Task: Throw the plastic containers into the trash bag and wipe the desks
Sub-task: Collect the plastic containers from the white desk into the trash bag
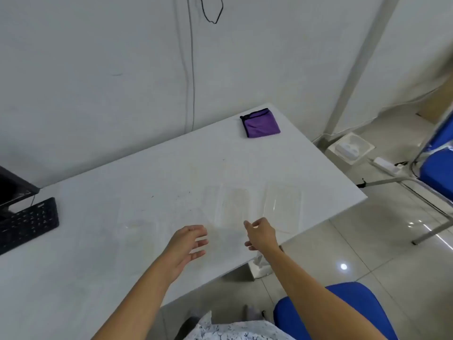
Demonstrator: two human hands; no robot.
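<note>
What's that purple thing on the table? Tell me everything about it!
It is a purple folded cloth, soft-looking like a microfibre wiping rag, with a thin black edging along its left and top sides. It is folded into a rough square and lies flat near the far corner of the white desk, close to the wall. Only the desk touches it; both hands are far from it, nearer the camera.

No text, label, brand or number can be read anywhere. The black keyboard at the left edge of the desk has pale marks on its keys, probably letters, but they are too blurred to make out.
</note>
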